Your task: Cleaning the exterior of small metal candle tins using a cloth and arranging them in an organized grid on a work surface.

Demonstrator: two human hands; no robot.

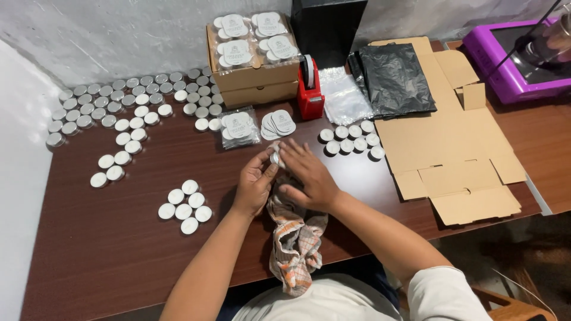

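A: What lies on your far left?

B: Rows of small round tins point(113, 104) spread over the dark wooden table point(107, 249), and nearer you a small cluster of white-topped tins point(185, 207).

A: And your hands?

B: Your left hand point(254, 183) has its fingers closed around a small round tin point(275, 158), held just above the table's middle. Your right hand point(309, 175) lies over it, fingers spread and pressing on a checked cloth point(295, 238) that trails towards you.

A: Beyond them?

B: A cardboard box point(256, 77) holding packed labels, a red tape dispenser point(309, 95), then another group of tins point(352, 141).

A: Far right?

B: Flattened cardboard point(452, 148), a black bag point(395, 77) and a purple device point(511, 56).
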